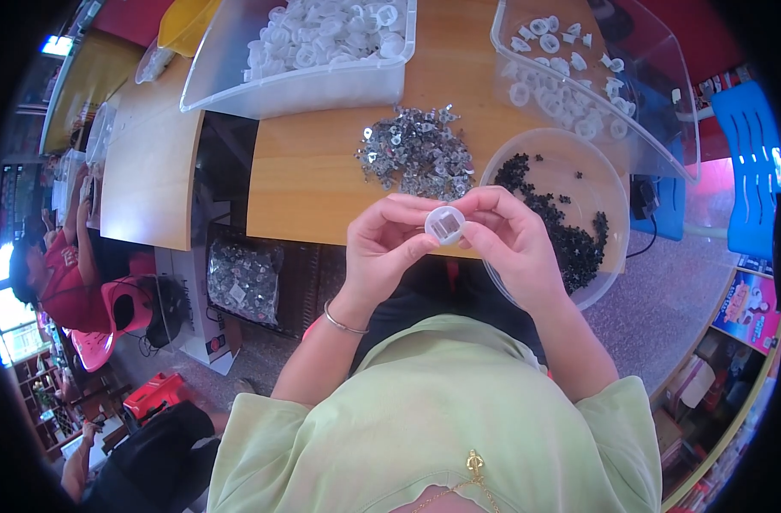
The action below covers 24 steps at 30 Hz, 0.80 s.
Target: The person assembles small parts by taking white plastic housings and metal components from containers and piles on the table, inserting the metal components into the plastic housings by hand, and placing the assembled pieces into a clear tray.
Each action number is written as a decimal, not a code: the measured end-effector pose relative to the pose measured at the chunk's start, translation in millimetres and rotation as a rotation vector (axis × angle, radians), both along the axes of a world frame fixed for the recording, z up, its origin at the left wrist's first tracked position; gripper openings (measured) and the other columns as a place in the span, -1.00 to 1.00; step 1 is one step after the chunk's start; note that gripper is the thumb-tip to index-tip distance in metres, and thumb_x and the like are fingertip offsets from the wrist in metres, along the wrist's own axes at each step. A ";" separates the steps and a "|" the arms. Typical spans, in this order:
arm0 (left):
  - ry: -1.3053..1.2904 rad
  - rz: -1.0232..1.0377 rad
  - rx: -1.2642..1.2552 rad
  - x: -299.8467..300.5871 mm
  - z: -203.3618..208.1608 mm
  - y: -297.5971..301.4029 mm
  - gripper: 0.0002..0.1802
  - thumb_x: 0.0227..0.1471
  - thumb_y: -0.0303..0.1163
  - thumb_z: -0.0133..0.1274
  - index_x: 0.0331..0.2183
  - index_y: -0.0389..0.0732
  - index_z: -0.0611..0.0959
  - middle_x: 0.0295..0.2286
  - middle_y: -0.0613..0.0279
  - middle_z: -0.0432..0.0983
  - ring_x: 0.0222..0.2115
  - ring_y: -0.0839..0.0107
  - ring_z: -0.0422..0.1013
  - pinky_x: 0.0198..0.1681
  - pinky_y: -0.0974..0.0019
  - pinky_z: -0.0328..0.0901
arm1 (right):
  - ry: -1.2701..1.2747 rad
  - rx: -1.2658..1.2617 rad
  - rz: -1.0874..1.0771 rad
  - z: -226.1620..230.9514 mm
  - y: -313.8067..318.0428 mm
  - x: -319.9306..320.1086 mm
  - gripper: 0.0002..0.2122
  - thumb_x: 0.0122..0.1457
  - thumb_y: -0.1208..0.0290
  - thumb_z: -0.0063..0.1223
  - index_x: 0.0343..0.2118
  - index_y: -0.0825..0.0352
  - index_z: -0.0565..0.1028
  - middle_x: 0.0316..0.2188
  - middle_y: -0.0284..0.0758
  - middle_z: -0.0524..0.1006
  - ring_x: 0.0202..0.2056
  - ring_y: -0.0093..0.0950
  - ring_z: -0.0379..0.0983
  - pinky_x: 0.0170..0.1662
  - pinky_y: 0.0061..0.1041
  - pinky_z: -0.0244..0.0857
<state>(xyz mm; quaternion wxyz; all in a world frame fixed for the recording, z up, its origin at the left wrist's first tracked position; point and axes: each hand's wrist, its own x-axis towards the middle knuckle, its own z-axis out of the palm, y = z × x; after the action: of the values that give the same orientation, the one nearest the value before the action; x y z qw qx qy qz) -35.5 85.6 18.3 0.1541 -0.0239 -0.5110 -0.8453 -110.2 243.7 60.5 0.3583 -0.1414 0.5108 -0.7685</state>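
Head view: the left hand [375, 244] and right hand [517, 244] together pinch a round white part [444, 224] over the near edge of a wooden table [309, 175]; it sits midway, neither hand nearer, its disc showing no long axis; a heap of metal pieces [418, 154] lies just beyond.

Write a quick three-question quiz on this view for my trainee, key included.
1. True or false: the silvery pieces are heaped on the wooden table.
2. What lies in the round clear tub? (a) white rings (b) small black pieces (c) screws
3. Which hand holds the round white piece?

Key: 1. True. 2. b. 3. Both: left hand and right hand.
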 end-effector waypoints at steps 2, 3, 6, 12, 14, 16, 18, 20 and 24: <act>-0.003 -0.004 -0.002 0.0 0.6 -0.2 -0.80 -0.10 -0.62 0.13 -0.34 -0.34 0.52 -0.21 0.01 0.42 -0.18 0.37 0.39 -0.09 0.34 0.34 | 0.019 0.040 -0.020 1.4 -0.6 0.5 -0.83 0.11 0.63 -0.07 -0.22 0.46 0.36 -0.24 -0.35 0.35 -0.19 -0.61 0.39 -0.13 -0.64 0.31; -0.006 -0.009 -0.003 -0.1 1.1 -0.2 -0.80 -0.10 -0.61 0.13 -0.33 -0.35 0.52 -0.20 0.01 0.42 -0.18 0.37 0.39 -0.09 0.34 0.34 | 0.019 0.040 -0.020 1.0 -0.8 1.2 -0.83 0.11 0.63 -0.07 -0.22 0.46 0.36 -0.24 -0.35 0.35 -0.19 -0.61 0.39 -0.13 -0.64 0.31; -0.024 -0.005 -0.004 0.4 4.2 0.4 -0.80 -0.09 -0.64 0.10 -0.32 -0.35 0.53 -0.19 0.00 0.42 -0.16 0.36 0.39 -0.07 0.34 0.33 | 0.113 0.082 -0.066 -1.6 -1.5 3.2 -0.83 0.09 0.66 -0.06 -0.23 0.47 0.37 -0.24 -0.36 0.34 -0.19 -0.62 0.39 -0.13 -0.65 0.32; -0.105 0.042 -0.115 2.2 14.8 2.2 -0.81 -0.09 -0.72 0.01 -0.32 -0.39 0.53 -0.11 -0.02 0.34 -0.13 0.37 0.37 -0.07 0.41 0.34 | 0.263 0.177 -0.146 -2.5 -4.0 5.4 -0.86 0.03 0.68 -0.01 -0.31 0.44 0.41 -0.33 -0.36 0.37 -0.28 -0.62 0.43 -0.18 -0.65 0.37; -0.119 0.052 -0.132 3.3 14.5 2.7 -0.80 -0.09 -0.73 0.01 -0.32 -0.39 0.53 -0.11 -0.01 0.32 -0.13 0.38 0.37 -0.09 0.43 0.35 | 0.335 0.218 -0.175 -1.6 -4.8 5.9 -0.85 -0.02 0.70 0.03 -0.35 0.43 0.42 -0.38 -0.35 0.40 -0.33 -0.61 0.45 -0.22 -0.64 0.40; -0.132 0.062 -0.148 3.6 14.7 3.3 -0.80 -0.09 -0.73 0.00 -0.32 -0.40 0.53 -0.11 0.00 0.31 -0.13 0.39 0.37 -0.11 0.45 0.36 | 0.378 0.222 -0.177 -3.0 -5.6 5.4 -0.84 -0.04 0.71 0.04 -0.35 0.44 0.42 -0.38 -0.34 0.40 -0.34 -0.60 0.46 -0.24 -0.64 0.41; -0.160 0.085 -0.157 3.1 17.1 4.4 -0.81 -0.10 -0.73 0.01 -0.33 -0.40 0.53 -0.15 0.04 0.34 -0.16 0.40 0.39 -0.13 0.47 0.37 | 0.421 0.226 -0.182 -3.6 -5.7 4.9 -0.83 -0.05 0.72 0.06 -0.35 0.44 0.42 -0.39 -0.34 0.41 -0.36 -0.59 0.46 -0.25 -0.63 0.42; -0.180 0.089 -0.175 2.5 18.9 4.9 -0.81 -0.10 -0.73 0.02 -0.33 -0.40 0.53 -0.16 0.05 0.35 -0.17 0.41 0.40 -0.13 0.47 0.37 | 0.462 0.249 -0.171 -3.2 -5.2 4.8 -0.82 -0.08 0.73 0.07 -0.36 0.44 0.41 -0.40 -0.33 0.41 -0.38 -0.59 0.47 -0.28 -0.63 0.42; -0.250 0.119 -0.187 2.2 21.9 8.1 -0.81 -0.12 -0.74 0.04 -0.34 -0.39 0.53 -0.19 0.10 0.38 -0.22 0.43 0.43 -0.15 0.48 0.38 | 0.512 0.278 -0.175 -1.4 -7.0 5.0 -0.81 -0.09 0.73 0.07 -0.38 0.44 0.40 -0.43 -0.32 0.41 -0.40 -0.58 0.46 -0.31 -0.63 0.43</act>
<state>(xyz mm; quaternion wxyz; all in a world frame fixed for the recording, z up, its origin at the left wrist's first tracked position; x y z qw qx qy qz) -33.3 93.7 40.3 0.1365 0.0976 -0.6030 -0.7799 -105.2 236.7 59.1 0.1665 -0.2355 0.6951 -0.6585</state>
